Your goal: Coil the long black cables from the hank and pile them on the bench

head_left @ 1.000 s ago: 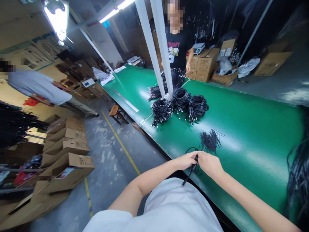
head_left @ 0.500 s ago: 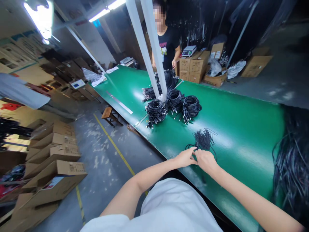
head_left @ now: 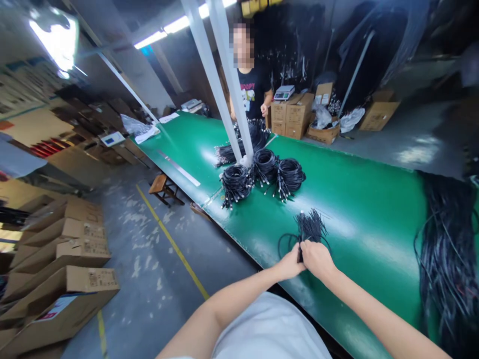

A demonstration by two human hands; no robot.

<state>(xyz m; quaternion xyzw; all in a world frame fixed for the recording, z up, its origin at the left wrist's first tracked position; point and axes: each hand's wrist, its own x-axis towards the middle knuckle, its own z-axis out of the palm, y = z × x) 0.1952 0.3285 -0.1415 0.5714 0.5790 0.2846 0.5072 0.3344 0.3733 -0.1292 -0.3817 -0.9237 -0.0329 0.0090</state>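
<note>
Head view: I log both arms extended over the near edge of the green table (head_left: 355, 199), with the hands meeting low in the centre. Left arm bent at the elbow, forearm slanting up and rightward; the left hand (head_left: 291, 264) has thumb and fingers closed on a black cable (head_left: 300, 255). Right arm comes in straighter from lower right; the right hand (head_left: 317, 258), back uppermost, has its fingers curled inward, tips meeting the left's at the cable. Whether those tips pinch the cable itself or something at it, I cannot tell. The cable shows between the hands, with a loop out to the left. Just beyond the fingers I note a heap of short black strands (head_left: 311, 227); farther off, three coiled cable bundles (head_left: 291, 175); to the right, a mass of loose black cables (head_left: 449, 259).
</note>
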